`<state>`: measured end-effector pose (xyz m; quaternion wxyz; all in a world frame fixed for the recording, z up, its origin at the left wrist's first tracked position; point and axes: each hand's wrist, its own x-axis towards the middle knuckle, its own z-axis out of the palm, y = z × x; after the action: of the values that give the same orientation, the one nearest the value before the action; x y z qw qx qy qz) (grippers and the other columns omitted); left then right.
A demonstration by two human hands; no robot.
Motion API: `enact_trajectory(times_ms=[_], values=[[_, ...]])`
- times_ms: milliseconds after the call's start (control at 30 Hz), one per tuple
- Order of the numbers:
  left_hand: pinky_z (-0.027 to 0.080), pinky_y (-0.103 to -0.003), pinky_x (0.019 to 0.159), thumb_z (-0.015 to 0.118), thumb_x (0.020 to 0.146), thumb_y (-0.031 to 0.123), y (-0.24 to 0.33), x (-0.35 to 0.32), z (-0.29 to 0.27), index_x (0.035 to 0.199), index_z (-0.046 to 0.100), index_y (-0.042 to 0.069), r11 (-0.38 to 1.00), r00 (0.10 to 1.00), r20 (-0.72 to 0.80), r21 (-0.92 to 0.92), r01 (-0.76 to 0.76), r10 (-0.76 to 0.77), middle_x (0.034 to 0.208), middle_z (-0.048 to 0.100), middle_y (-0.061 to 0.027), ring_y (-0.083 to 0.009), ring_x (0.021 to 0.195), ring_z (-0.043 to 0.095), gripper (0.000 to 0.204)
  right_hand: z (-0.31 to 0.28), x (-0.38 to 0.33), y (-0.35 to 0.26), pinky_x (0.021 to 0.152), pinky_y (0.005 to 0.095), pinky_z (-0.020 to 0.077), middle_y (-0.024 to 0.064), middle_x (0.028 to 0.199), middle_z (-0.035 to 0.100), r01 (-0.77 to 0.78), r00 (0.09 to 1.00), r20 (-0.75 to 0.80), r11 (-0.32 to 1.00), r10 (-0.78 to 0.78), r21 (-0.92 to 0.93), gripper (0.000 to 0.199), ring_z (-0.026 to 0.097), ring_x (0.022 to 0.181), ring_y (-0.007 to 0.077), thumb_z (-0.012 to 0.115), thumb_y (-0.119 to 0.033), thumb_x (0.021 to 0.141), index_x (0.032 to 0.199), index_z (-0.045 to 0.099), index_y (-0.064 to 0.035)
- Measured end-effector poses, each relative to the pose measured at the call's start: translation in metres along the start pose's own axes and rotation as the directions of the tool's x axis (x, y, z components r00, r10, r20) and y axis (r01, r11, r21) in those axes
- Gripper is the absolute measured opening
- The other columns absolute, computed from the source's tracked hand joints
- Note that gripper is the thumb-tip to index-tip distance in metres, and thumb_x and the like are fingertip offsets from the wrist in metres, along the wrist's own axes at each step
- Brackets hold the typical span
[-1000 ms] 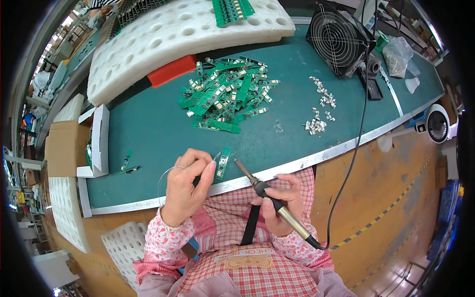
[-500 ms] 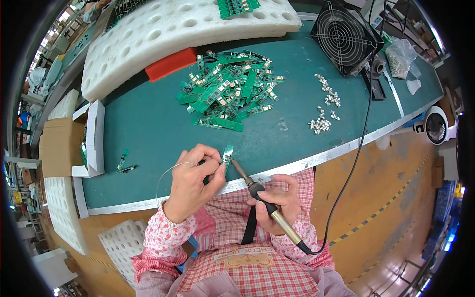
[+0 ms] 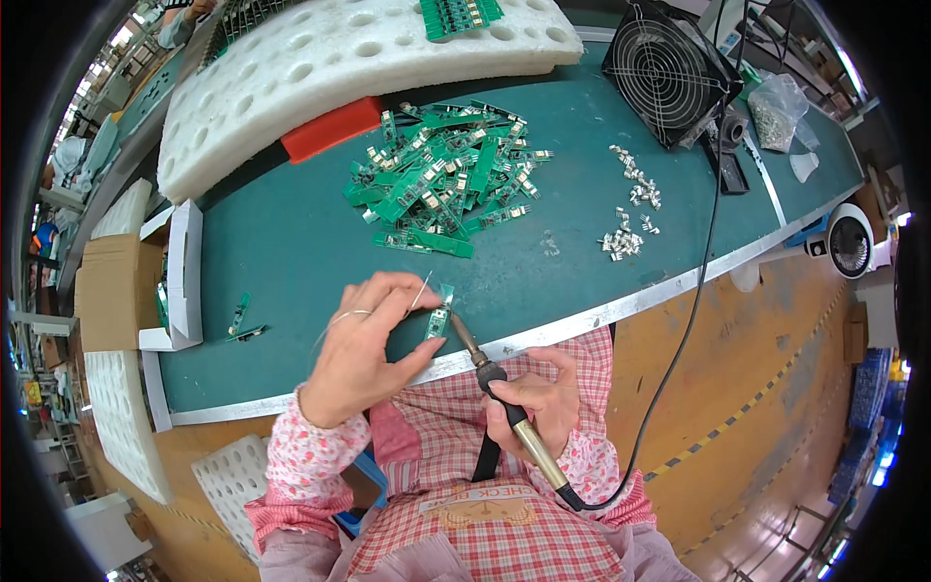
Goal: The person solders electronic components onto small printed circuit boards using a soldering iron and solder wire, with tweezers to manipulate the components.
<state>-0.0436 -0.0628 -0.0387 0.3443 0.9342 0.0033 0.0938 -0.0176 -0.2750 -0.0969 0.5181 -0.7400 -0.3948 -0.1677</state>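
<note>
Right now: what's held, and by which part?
Right hand: soldering iron, by its dark grip. Left hand: thin wire near its tip; green board, fingers near both ends.

Bright, fairly even whitish light reaches me, so my left hand [image 3: 364, 339] and right hand [image 3: 535, 405] show clearly with soft shading. The foam [image 3: 417, 60] is pale, nearly washed out, with a dark shadow along its lower left edge. Bluish-white glare spots dot the lower right rim. The fisheye bows my worktop [image 3: 291, 228] and blackens the corners; towards the rim, detail softens. Markings on the board [image 3: 438, 322] are too small to read.
</note>
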Motion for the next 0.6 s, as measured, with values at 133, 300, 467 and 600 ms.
enact_trajectory(times_ms=[133, 300, 467, 600], values=[[0.048, -0.039, 0.091, 0.085, 0.069, 0.009, -0.017, 0.009, -0.017, 0.114, 0.069, 0.01, 0.993, 0.98, 0.162, -0.013, -0.113, 0.114, 0.114, 0.065, -0.0096, -0.0303, 0.107, 0.061, 0.048, 0.002, 0.0, -0.001, 0.096, 0.0447, 0.0457, -0.0022, 0.064, 0.063, 0.008, 1.0, -0.006, 1.0, -0.008, 0.001, 0.029, 0.062, 0.055, 0.0128, 0.074, -0.004, 0.076, 0.102, 0.061, -0.0049], [0.049, -0.04, 0.092, 0.086, 0.067, 0.009, -0.024, 0.018, -0.02, 0.113, 0.069, 0.009, 0.986, 0.953, 0.253, -0.066, -0.155, 0.167, 0.113, 0.066, -0.0072, -0.0294, 0.106, 0.061, 0.048, 0.002, -0.001, -0.001, 0.096, 0.0446, 0.0459, -0.0024, 0.063, 0.062, -0.003, 1.0, -0.003, 1.0, 0.003, -0.006, 0.028, 0.061, 0.054, 0.0124, 0.073, -0.004, 0.077, 0.102, 0.061, -0.0051], [0.049, -0.039, 0.09, 0.087, 0.066, 0.009, -0.026, 0.021, -0.02, 0.11, 0.07, 0.009, 0.981, 0.947, 0.259, -0.081, -0.176, 0.191, 0.11, 0.066, -0.0066, -0.0285, 0.104, 0.061, 0.048, 0.003, -0.002, -0.002, 0.097, 0.0444, 0.0453, -0.0024, 0.064, 0.063, 0.01, 1.0, 0.002, 1.0, -0.01, -0.019, 0.033, 0.062, 0.055, 0.0126, 0.073, -0.004, 0.076, 0.106, 0.06, -0.0055], [0.05, -0.039, 0.09, 0.087, 0.065, 0.01, -0.028, 0.021, -0.02, 0.109, 0.07, 0.009, 0.98, 0.946, 0.256, -0.088, -0.181, 0.198, 0.11, 0.066, -0.0066, -0.0284, 0.104, 0.061, 0.047, -0.002, -0.003, 0.001, 0.098, 0.0443, 0.044, -0.0023, 0.065, 0.064, 0.002, 1.0, 0.005, 1.0, -0.003, 0.018, 0.035, 0.063, 0.055, 0.0127, 0.073, -0.004, 0.077, 0.109, 0.06, -0.0057]])
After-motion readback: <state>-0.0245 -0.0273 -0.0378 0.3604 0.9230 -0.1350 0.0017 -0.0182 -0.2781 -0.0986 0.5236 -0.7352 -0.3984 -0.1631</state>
